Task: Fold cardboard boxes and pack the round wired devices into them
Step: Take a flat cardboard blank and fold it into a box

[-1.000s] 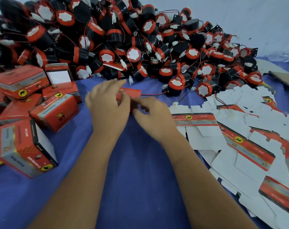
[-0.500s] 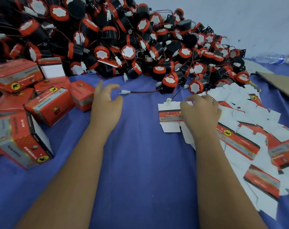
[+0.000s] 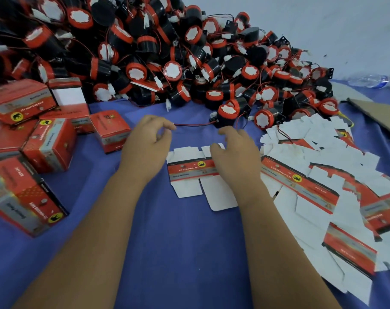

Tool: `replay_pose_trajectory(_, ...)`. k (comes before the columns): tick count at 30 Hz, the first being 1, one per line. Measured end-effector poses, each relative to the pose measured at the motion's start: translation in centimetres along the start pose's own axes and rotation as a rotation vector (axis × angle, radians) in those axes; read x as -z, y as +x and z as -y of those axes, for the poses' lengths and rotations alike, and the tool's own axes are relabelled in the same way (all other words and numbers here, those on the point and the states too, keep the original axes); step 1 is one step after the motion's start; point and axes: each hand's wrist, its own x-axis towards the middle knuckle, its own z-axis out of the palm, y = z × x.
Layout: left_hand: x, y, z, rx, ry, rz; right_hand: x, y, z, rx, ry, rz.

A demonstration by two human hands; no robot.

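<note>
Now the left hand (image 3: 147, 143) pinches the wire (image 3: 192, 124) of a round device (image 3: 228, 114) while the right hand (image 3: 234, 159), fingers curled, rests on the flat box (image 3: 187, 169) — a tug could drag neighbours off the pile (image 3: 145, 52).

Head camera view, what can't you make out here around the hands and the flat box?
- Flat box, head view: its right end is hidden under the right hand.
- Left hand: fingertips curl near the wire; whether they pinch it cannot be told.
- Box print: too small and blurred to read.
- Bottle: blurred, at the right edge.
- Device pile: cut off by the top and left edges.
</note>
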Motion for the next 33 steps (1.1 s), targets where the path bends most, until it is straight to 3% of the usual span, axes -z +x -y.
replay_pose_trajectory(4,-0.3,-0.3,0.2,0.026,0.038,0.427,-0.1,-0.1,-0.1,-0.026,-0.359,0.028)
replay_pose_trajectory(7,-0.4,-0.3,-0.1,-0.035,0.159,0.517,0.1,-0.1,0.0,-0.032,-0.213,0.052)
replay_pose_trajectory(9,-0.5,-0.1,0.3,-0.035,0.143,0.446,0.4,0.1,0.3,-0.051,0.139,0.045)
replay_pose_trajectory(13,-0.8,0.6,0.9,0.013,0.108,0.082,0.9,0.6,0.8,-0.124,0.653,-0.040)
replay_pose_trajectory(17,-0.9,0.8,0.2,0.157,-0.200,-0.115,0.6,0.3,1.9,-0.127,0.797,-0.307)
replay_pose_trajectory(21,-1.2,0.1,-1.0,0.068,-0.277,-0.136,0.4,0.0,2.8,-0.067,0.904,-0.590)
replay_pose_trajectory(24,-1.3,-0.3,-2.2,0.054,-0.531,0.035,-0.2,-0.5,3.1,0.140,0.840,-0.513)
replay_pose_trajectory(28,-0.6,0.2,-3.4,0.427,-1.184,0.207,-1.9,-1.2,3.7,0.431,0.561,-0.246)
replay_pose_trajectory(30,-0.1,0.6,-3.0,0.498,-1.352,0.179,-2.5,-1.2,3.8,0.585,0.380,-0.184)
replay_pose_trajectory(33,0.4,0.8,-2.1,0.489,-1.394,0.039,-2.7,-1.1,3.8,0.678,0.171,-0.207)
